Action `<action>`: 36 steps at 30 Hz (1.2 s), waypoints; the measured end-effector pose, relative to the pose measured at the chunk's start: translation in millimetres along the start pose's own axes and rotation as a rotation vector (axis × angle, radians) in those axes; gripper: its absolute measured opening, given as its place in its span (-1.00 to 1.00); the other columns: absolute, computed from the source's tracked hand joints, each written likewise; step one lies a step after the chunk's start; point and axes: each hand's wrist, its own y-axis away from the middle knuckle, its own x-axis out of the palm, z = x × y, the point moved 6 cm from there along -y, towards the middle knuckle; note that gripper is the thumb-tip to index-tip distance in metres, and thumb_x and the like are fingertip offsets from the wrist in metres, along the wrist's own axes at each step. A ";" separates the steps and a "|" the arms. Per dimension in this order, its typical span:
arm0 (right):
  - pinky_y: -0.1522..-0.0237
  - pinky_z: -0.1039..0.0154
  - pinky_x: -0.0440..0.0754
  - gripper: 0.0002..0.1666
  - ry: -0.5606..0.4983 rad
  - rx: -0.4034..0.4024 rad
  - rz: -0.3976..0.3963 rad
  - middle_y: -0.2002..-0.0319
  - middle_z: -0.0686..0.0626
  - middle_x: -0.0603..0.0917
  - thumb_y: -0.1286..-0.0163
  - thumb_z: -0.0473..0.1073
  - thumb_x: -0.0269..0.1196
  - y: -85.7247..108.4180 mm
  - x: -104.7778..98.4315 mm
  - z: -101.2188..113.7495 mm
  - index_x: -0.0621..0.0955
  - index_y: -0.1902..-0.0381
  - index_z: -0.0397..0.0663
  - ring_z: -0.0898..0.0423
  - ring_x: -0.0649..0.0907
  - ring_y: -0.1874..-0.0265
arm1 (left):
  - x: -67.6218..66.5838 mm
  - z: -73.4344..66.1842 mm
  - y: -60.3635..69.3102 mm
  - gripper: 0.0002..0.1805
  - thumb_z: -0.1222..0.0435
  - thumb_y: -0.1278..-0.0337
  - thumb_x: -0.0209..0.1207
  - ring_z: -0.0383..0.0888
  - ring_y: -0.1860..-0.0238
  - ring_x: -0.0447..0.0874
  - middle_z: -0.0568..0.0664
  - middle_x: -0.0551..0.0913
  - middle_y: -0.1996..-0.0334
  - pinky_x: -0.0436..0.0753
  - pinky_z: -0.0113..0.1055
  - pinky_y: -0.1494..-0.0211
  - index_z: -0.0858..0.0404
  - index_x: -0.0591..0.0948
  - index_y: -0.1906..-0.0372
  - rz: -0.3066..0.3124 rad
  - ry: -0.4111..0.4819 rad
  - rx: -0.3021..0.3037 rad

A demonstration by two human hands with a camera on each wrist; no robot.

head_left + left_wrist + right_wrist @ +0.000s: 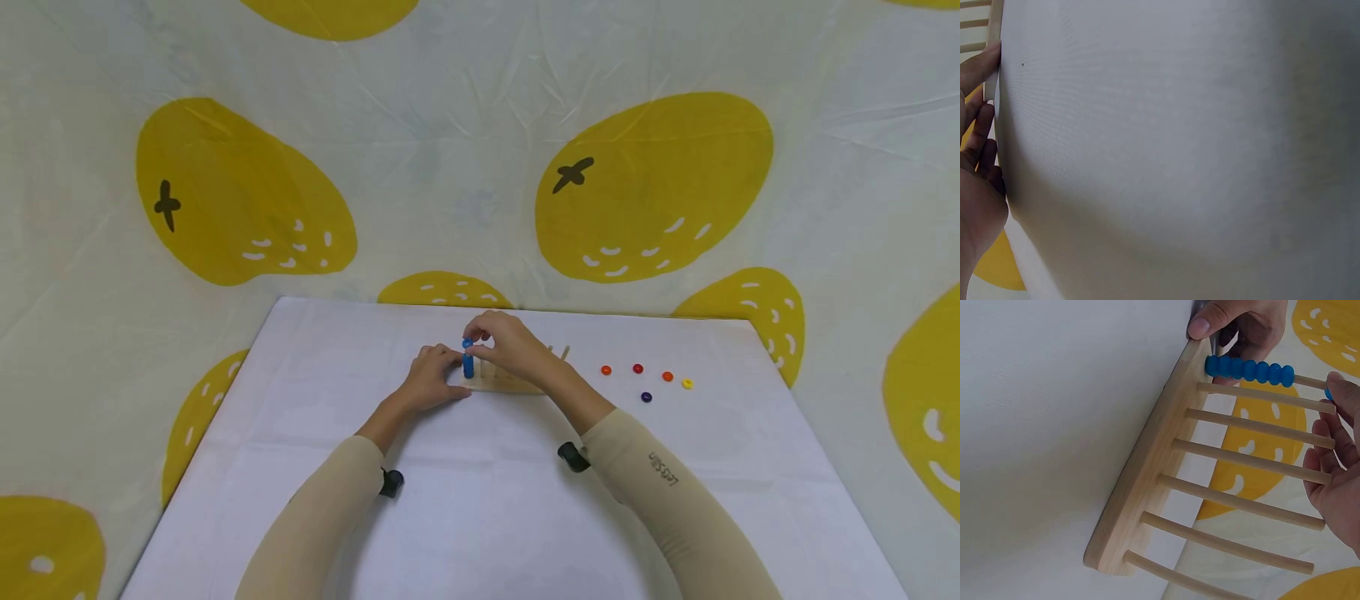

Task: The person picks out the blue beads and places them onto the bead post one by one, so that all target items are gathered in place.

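A wooden peg stand (1147,469), a long base with several upright pegs, stands on the table. Its leftmost peg carries a stack of blue beads (1250,370); the other pegs seen in the right wrist view are bare. My left hand (431,379) grips the left end of the base, thumb in front and fingers behind. At the top of the leftmost peg, my right hand (506,340) pinches one blue bead (467,342) between thumb and fingers, above the stack. That bead is mostly covered by the thumb in the right wrist view.
Right of the stand, several loose beads lie on the white tabletop (480,517): orange (606,370), red (637,368), another orange (667,377), yellow (687,384) and dark purple (647,397). A fruit-patterned cloth (450,183) hangs behind the table.
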 end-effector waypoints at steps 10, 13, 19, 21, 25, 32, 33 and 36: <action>-0.13 -0.04 0.65 -0.73 0.016 -0.009 0.008 0.08 -0.08 0.75 -0.37 -0.17 0.43 -0.4 2.5 -1.5 0.69 0.02 -0.14 -0.01 0.66 0.06 | 1.0 0.8 0.4 -0.31 0.00 -0.04 0.53 0.05 -0.28 0.37 0.02 0.59 -0.12 0.38 0.04 -0.39 0.16 0.63 -0.28 0.006 -0.007 -0.014; -0.13 0.00 0.66 -0.73 0.023 -0.007 0.010 0.08 -0.07 0.75 -0.37 -0.17 0.43 -0.4 3.3 -2.3 0.69 0.02 -0.13 0.00 0.67 0.05 | 1.0 0.6 0.9 -0.31 0.02 -0.03 0.53 0.05 -0.28 0.37 0.02 0.59 -0.12 0.38 0.03 -0.39 0.16 0.63 -0.28 0.003 -0.004 -0.012; -0.13 -0.01 0.66 -0.73 0.034 -0.022 0.005 0.09 -0.07 0.75 -0.36 -0.18 0.43 -0.1 2.7 -1.5 0.69 0.03 -0.14 0.01 0.68 0.06 | 1.1 0.0 0.5 -0.31 0.01 -0.02 0.54 0.05 -0.28 0.37 0.02 0.60 -0.12 0.38 0.03 -0.39 0.14 0.64 -0.27 0.001 -0.008 -0.007; -0.13 -0.01 0.66 -0.73 0.034 -0.024 0.004 0.09 -0.07 0.75 -0.37 -0.18 0.43 0.6 2.3 -1.2 0.69 0.02 -0.15 0.00 0.68 0.06 | 1.5 0.1 0.0 -0.31 0.01 -0.03 0.53 0.05 -0.29 0.37 0.01 0.59 -0.12 0.38 0.03 -0.39 0.14 0.64 -0.27 0.005 -0.010 -0.008; -0.13 0.03 0.65 -0.71 0.032 -0.020 -0.001 0.07 -0.08 0.75 -0.38 -0.18 0.42 2.1 1.2 -1.0 0.69 0.00 -0.18 0.00 0.68 0.05 | 2.4 0.7 -0.7 -0.31 0.00 -0.03 0.53 0.05 -0.29 0.36 0.01 0.59 -0.13 0.37 0.03 -0.40 0.15 0.63 -0.27 0.010 -0.010 -0.009; -0.16 0.04 0.64 -0.70 0.033 -0.021 -0.009 0.04 -0.08 0.75 -0.42 -0.16 0.39 2.3 0.4 0.2 0.69 -0.03 -0.19 0.00 0.67 0.03 | 1.8 1.1 0.5 -0.32 0.01 -0.02 0.53 0.05 -0.29 0.37 0.02 0.59 -0.12 0.38 0.03 -0.38 0.16 0.64 -0.26 0.003 -0.023 -0.004; -0.16 0.05 0.64 -0.71 0.034 -0.021 -0.013 0.05 -0.07 0.75 -0.42 -0.16 0.39 2.4 -0.2 0.8 0.69 -0.02 -0.18 0.01 0.67 0.03 | 1.6 0.8 0.7 -0.31 0.01 -0.02 0.53 0.06 -0.29 0.37 0.02 0.59 -0.12 0.38 0.04 -0.39 0.17 0.64 -0.26 0.004 -0.022 -0.003; -0.15 0.06 0.65 -0.72 0.033 -0.025 -0.030 0.06 -0.06 0.75 -0.41 -0.16 0.40 4.2 -2.4 2.6 0.70 -0.01 -0.15 0.01 0.67 0.03 | 0.8 -0.1 0.8 -0.32 0.02 -0.02 0.54 0.07 -0.29 0.38 0.03 0.60 -0.13 0.38 0.04 -0.39 0.18 0.64 -0.25 -0.001 -0.015 0.001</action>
